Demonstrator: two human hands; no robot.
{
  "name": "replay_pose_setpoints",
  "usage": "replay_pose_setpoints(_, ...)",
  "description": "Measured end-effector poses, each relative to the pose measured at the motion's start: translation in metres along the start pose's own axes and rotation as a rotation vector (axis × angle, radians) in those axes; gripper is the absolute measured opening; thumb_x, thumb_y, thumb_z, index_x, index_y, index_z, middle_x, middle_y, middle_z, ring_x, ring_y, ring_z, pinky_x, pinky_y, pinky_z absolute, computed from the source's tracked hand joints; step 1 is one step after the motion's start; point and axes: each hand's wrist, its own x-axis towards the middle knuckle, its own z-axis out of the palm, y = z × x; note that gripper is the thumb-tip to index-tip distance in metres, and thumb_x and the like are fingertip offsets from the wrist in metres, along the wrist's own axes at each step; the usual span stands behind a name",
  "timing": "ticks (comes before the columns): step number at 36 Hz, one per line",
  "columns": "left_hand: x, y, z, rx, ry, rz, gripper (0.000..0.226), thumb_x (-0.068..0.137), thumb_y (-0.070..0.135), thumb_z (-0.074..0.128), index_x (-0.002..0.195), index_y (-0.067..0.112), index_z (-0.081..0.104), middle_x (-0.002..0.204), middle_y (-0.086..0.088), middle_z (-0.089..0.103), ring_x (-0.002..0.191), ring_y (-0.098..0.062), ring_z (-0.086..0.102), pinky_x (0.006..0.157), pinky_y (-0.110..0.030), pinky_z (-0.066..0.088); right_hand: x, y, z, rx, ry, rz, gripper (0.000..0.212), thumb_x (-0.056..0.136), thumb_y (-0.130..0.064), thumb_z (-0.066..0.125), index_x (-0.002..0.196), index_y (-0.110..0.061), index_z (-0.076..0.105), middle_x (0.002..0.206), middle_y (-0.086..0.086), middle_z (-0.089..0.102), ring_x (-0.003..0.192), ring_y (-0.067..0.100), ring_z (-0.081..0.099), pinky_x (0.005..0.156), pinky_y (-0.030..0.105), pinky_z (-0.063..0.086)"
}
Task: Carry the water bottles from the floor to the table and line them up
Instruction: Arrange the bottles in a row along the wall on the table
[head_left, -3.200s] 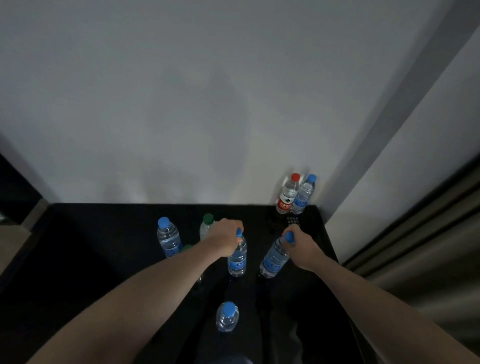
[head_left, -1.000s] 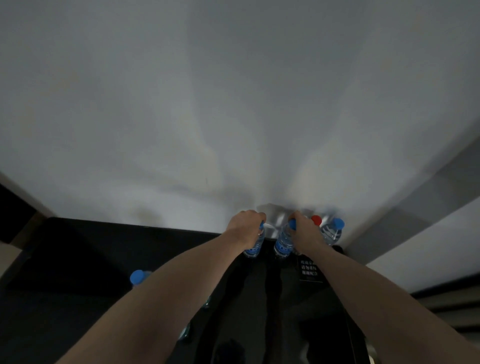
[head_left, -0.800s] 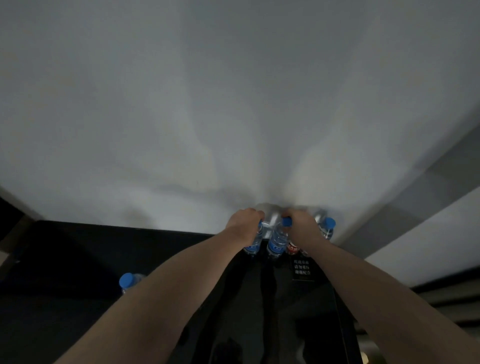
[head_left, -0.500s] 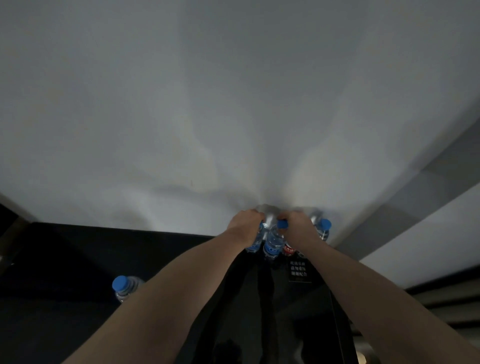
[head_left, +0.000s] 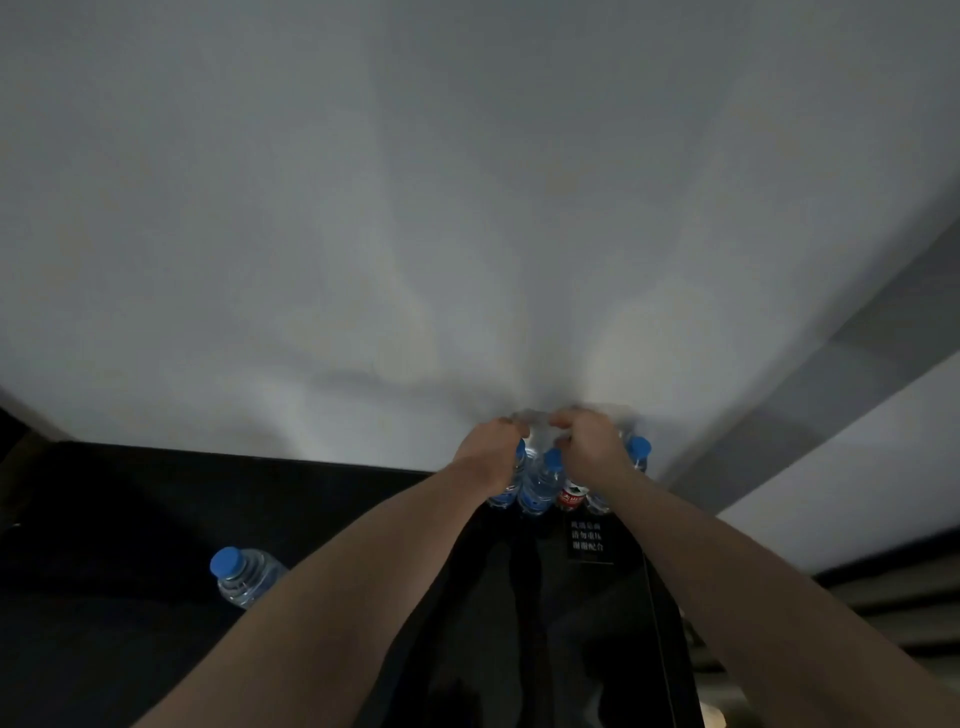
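- Risk, row collapse: four bottles stand tightly packed at the far right corner of the glossy black bench, against the pale wall. A sideways drag on withdrawal could tip one bottle into its neighbours. In my judgement the grips should be released straight upward.
- Risk, right grip: the right hand lies with curled fingers over the top of the red-labelled clear plastic bottle, hiding its cap. Whether it pinches that bottle or only rests there cannot be told.
- Risk, left grip: the left hand is wrapped round the neck of the leftmost blue-capped clear plastic bottle. If this bottle is not seated flat, release may let it rock.
- Risk, edge: the rightmost blue-capped clear bottle stands next to the wall corner and near the right edge of the bench; a nudge could jam it or push it off.
- Containers: the middle blue-capped clear bottle stands free between the two hands, touching both neighbours. All bottles are capped; the contents appear clear, and fill levels cannot be read.
- Remaining item: a separate blue-capped ribbed clear bottle stands on the bench's left part, well apart from the row, not yet aligned.
- Other: a small black printed card lies just in front of the row.
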Motion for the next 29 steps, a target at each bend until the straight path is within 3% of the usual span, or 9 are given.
replay_pose_setpoints(2, 0.001, 0.002, 0.000, -0.027, -0.003, -0.016, 0.057, 0.091, -0.004, 0.062, 0.144, 0.014, 0.051, 0.137, -0.011, 0.059, 0.120, -0.028, 0.060, 0.101, -0.033, 0.048, -0.007, 0.003, 0.004, 0.032, -0.006, 0.013, 0.032, 0.092, 0.000, 0.061, 0.121, -0.010, 0.070, 0.120, 0.009, 0.066, 0.105, 0.024, 0.063, 0.088, 0.030, 0.051)
replay_pose_setpoints(4, 0.000, 0.004, -0.002, -0.034, -0.007, -0.014, 0.052, 0.091, -0.002, 0.061, 0.140, 0.014, 0.055, 0.134, -0.012, 0.060, 0.117, -0.030, 0.060, 0.096, -0.033, 0.048, -0.013, 0.005, 0.008, 0.043, 0.013, 0.006, 0.025, 0.094, -0.006, 0.058, 0.114, -0.013, 0.072, 0.107, 0.009, 0.069, 0.092, 0.024, 0.065, 0.075, 0.028, 0.047)
replay_pose_setpoints(6, 0.000, 0.004, -0.004, -0.041, -0.012, -0.018, 0.045, 0.091, 0.000, 0.061, 0.134, 0.014, 0.059, 0.130, -0.012, 0.062, 0.112, -0.031, 0.062, 0.091, -0.033, 0.048, -0.020, 0.007, 0.010, 0.053, 0.024, -0.017, 0.024, 0.095, -0.014, 0.057, 0.116, -0.016, 0.070, 0.102, 0.008, 0.071, 0.084, 0.021, 0.063, 0.071, 0.029, 0.046)
replay_pose_setpoints(11, -0.003, 0.004, -0.005, -0.062, -0.012, -0.038, 0.043, 0.092, -0.001, 0.059, 0.132, 0.016, 0.063, 0.124, -0.011, 0.064, 0.105, -0.028, 0.063, 0.086, -0.031, 0.051, -0.027, 0.009, 0.009, 0.036, 0.004, -0.047, 0.034, 0.087, -0.004, 0.065, 0.119, -0.012, 0.068, 0.109, 0.011, 0.072, 0.094, 0.027, 0.066, 0.079, 0.028, 0.048)
replay_pose_setpoints(16, -0.004, 0.006, -0.002, -0.079, 0.009, -0.067, 0.039, 0.094, -0.001, 0.056, 0.127, 0.016, 0.065, 0.118, -0.011, 0.065, 0.100, -0.028, 0.064, 0.081, -0.030, 0.049, -0.021, 0.006, 0.005, -0.005, 0.009, -0.041, 0.030, 0.085, 0.000, 0.064, 0.111, -0.012, 0.071, 0.105, 0.010, 0.073, 0.094, 0.027, 0.067, 0.082, 0.038, 0.055)
replay_pose_setpoints(29, -0.002, 0.006, -0.001, -0.159, 0.010, -0.149, 0.039, 0.096, 0.005, 0.058, 0.132, 0.019, 0.063, 0.129, -0.008, 0.064, 0.110, -0.026, 0.062, 0.090, -0.027, 0.050, -0.021, 0.006, 0.006, -0.006, -0.012, -0.024, 0.033, 0.087, -0.001, 0.064, 0.118, -0.011, 0.069, 0.111, 0.013, 0.072, 0.099, 0.030, 0.067, 0.088, 0.042, 0.054)
